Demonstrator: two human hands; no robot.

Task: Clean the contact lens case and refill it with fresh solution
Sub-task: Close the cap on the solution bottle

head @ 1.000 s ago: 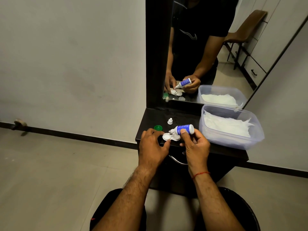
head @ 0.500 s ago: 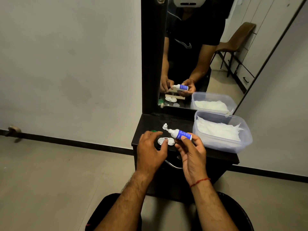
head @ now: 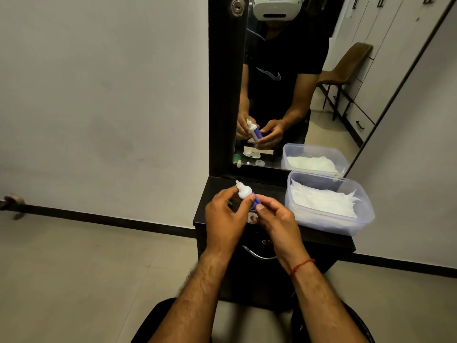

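Observation:
The small solution bottle (head: pixel 243 193), white at the top with a blue label, is tilted up and to the left above the dresser top. My right hand (head: pixel 277 221) grips its blue body. My left hand (head: pixel 222 219) pinches its white upper part. The white contact lens case (head: pixel 252 217) lies on the black dresser top (head: pixel 212 191) under and between my hands, with only one round well showing. A sliver of a green cap (head: pixel 230 203) peeks out beside my left fingers.
A clear plastic tub (head: pixel 329 226) of white tissues stands at the right of the dresser top, close to my right hand. A mirror (head: pixel 284 95) rises behind. A drawer handle (head: pixel 259 256) sits below the front edge. Bare floor lies left.
My left hand has lifted off the lens case and taken hold of the bottle's white top. The bottle has swung from pointing down at the case to tilting upward.

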